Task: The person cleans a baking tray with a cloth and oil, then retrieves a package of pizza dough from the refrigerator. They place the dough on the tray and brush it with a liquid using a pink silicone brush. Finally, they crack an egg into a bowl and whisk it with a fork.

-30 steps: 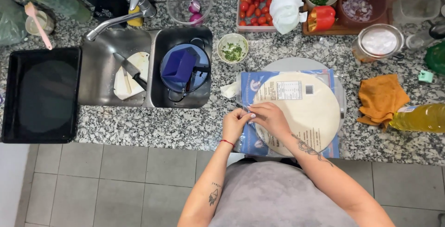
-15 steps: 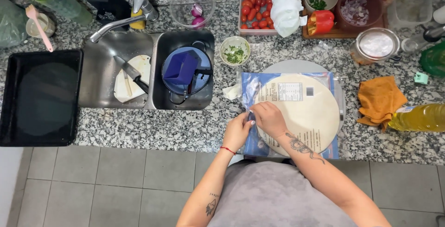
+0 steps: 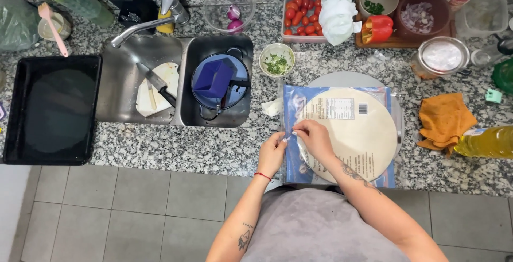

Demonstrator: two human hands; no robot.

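A clear and blue plastic package (image 3: 342, 131) holding a round pale dough disc lies on the granite counter (image 3: 176, 147), over a round grey tray (image 3: 347, 78). My left hand (image 3: 271, 152) pinches the package's left edge from the outside. My right hand (image 3: 315, 139) rests on the package and pinches the same edge, fingertips almost meeting those of the left hand. A small torn white scrap (image 3: 271, 107) lies just left of the package.
A black baking tray (image 3: 51, 109) sits at the left. The double sink holds a cutting board with a knife (image 3: 156, 84) and a blue pot (image 3: 220, 83). Behind are a herb bowl (image 3: 276, 60), cherry tomatoes (image 3: 296, 16), a red pepper (image 3: 377, 28). An orange cloth (image 3: 443, 120) and oil bottle (image 3: 486, 141) lie right.
Both hands have stayed at the package's left edge, shifting slightly along it; the fingertips are now pinched closer together on the plastic.
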